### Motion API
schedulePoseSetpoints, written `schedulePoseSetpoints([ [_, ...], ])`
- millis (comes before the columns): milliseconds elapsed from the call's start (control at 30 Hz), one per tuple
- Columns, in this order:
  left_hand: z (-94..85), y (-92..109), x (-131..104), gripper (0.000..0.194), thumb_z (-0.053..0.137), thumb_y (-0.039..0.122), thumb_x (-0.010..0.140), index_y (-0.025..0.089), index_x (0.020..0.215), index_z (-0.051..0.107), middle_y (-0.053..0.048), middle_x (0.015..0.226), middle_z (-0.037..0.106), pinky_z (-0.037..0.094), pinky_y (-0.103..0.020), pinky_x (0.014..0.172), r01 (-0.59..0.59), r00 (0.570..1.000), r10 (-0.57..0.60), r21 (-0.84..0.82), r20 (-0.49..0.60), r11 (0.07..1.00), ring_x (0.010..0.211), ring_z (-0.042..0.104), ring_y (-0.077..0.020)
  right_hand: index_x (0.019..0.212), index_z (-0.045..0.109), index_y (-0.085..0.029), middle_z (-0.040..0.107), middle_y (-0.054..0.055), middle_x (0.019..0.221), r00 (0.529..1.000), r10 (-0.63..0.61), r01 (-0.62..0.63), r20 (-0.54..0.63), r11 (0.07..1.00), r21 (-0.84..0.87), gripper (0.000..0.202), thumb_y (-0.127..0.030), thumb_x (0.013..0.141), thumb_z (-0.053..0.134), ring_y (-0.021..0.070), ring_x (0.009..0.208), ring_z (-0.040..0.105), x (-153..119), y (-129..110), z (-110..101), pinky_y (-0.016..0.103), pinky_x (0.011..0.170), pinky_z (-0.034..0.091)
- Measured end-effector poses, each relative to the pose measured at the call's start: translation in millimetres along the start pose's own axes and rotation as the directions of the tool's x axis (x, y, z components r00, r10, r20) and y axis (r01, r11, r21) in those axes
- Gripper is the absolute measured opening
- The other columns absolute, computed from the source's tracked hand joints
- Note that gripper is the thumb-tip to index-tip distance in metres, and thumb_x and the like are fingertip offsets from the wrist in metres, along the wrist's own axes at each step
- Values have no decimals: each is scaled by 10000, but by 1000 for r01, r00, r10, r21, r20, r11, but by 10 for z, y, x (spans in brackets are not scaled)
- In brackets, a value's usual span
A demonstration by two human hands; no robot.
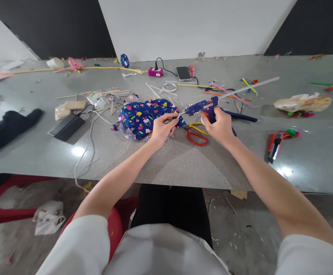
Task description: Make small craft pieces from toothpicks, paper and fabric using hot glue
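Note:
My right hand (219,124) is wrapped round the handle of a blue glue gun (201,107), with a long clear glue stick (251,88) sticking out of its back end. The gun's metal nozzle points left and meets the fingertips of my left hand (164,128). Those fingers are pinched at the right end of a blue patterned fabric (143,118); whatever small piece sits between them is too small to make out. Below the nozzle lie scissors with a red handle (196,138) and a pair with a yellow handle (199,128).
Behind the fabric are a purple power adapter (155,71) and a phone (183,73). A black box (68,127) with a pale cable lies left. On the right are a red-and-black box cutter (275,147) and a crumpled wrapper (302,104). Sticks and pipe cleaners litter the table (126,164).

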State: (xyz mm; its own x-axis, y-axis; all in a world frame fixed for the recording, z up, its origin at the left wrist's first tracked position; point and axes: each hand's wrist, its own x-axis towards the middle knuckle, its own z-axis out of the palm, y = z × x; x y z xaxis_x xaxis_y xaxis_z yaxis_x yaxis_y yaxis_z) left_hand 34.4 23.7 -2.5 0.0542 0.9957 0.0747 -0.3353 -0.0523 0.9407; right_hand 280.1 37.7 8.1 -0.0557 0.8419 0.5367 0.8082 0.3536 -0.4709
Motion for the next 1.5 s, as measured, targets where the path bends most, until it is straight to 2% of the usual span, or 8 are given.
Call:
schedulePoseSetpoints([
  [333,1,7,-4,246,867,243,835,174,1063,805,41,684,553,247,-199,431,18,1000,-18,7,-8,1000,472,397,-19,997,602,-270,615,75,773,1000,6,-6,6,1000,20,310,-577,980,558,306,762,636,0,-14,-16,493,781,541],
  [633,-8,-13,8,252,851,243,831,171,1067,801,50,680,556,252,-187,424,3,1000,-3,-7,4,1000,464,395,-15,934,566,-248,565,40,712,999,-40,41,-36,999,20,293,-535,969,611,259,707,618,10,22,11,417,724,513],
  [867,-6,-4,3,238,834,243,836,178,1063,803,51,669,552,252,-184,418,4,1000,-4,4,1,1000,462,397,-18,918,548,-248,564,40,727,998,-45,47,-48,998,37,227,-450,953,645,261,697,616,17,48,31,431,736,507],
  [1500,-9,6,11,252,827,246,826,182,1068,796,52,645,538,256,-184,416,8,1000,-8,38,-5,999,462,399,-30,881,540,-257,563,37,697,993,-77,75,-94,997,-17,258,-493,952,616,246,681,603,29,43,26,397,683,499],
])
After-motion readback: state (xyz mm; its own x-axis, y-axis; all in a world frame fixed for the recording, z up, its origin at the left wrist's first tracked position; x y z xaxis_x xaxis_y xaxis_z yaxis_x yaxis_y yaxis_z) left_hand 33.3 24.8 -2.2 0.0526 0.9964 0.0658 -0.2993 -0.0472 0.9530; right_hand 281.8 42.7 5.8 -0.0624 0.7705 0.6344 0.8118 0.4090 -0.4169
